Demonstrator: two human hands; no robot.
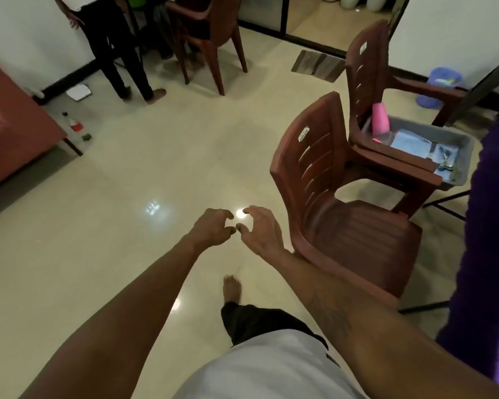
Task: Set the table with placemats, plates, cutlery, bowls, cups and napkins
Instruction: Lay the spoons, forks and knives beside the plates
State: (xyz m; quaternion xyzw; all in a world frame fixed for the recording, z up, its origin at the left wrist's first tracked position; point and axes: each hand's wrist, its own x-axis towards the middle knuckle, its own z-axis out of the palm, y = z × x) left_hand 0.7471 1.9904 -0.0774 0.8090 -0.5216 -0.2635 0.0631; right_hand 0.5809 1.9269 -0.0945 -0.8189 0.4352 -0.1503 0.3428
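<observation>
Grey tub (pixel 460 180) sits on the seat of the far brown chair (pixel 366 67), partly hidden behind that chair's near armrest. Pink cup (pixel 380 118) stands in the tub's far-left corner. Folded blue napkins (pixel 409 142) lie flat along the tub's middle. Cutlery (pixel 445 159) lies toward the tub's right end on another blue cloth; the pieces are too blurred to tell apart. The person's left hand (pixel 213 228) and right hand (pixel 261 231) reach forward side by side over the floor (pixel 127 168), well apart from the tub. Both are empty, fingers loosely curved with a gap to the thumbs; the two thumb tips are nearly touching. The right forearm crosses in front of the near brown chair (pixel 343 226), which stands just in front of the far chair, seat bare. The person's bare foot (pixel 231 287) shows below the hands on the glossy cream tiles. A purple cloth (pixel 490 226) fills the right edge of the view. A blue bucket (pixel 441 84) stands by the far wall behind the far chair's armrest. At the top, a third brown chair (pixel 208 33), with another person (pixel 113 38) standing barefoot beside it. On the floor near the left wall: a small bottle (pixel 75 123) and a white sheet (pixel 79 92). A dark mat (pixel 317 64) lies at the doorway.
</observation>
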